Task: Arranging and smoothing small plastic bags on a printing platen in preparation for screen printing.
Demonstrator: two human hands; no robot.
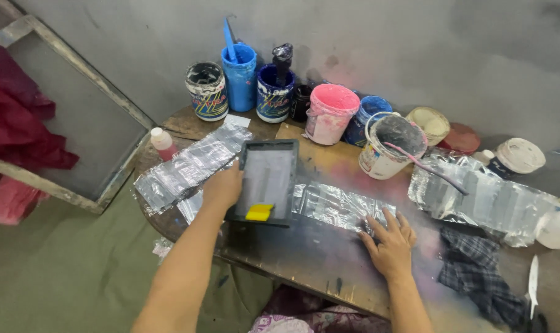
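wall [415,43]: grey, stained | table [304,259]: worn wood | floor [58,271]: olive cloth

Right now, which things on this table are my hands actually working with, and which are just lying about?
In hand:
- left hand on the small dark printing screen frame
- yellow squeegee lying on that frame
- right hand flat on the clear plastic strip

Lying about:
- pink paint tub
- blue paint tub
- white bucket with stir stick
- checked cloth
- large wooden screen frame
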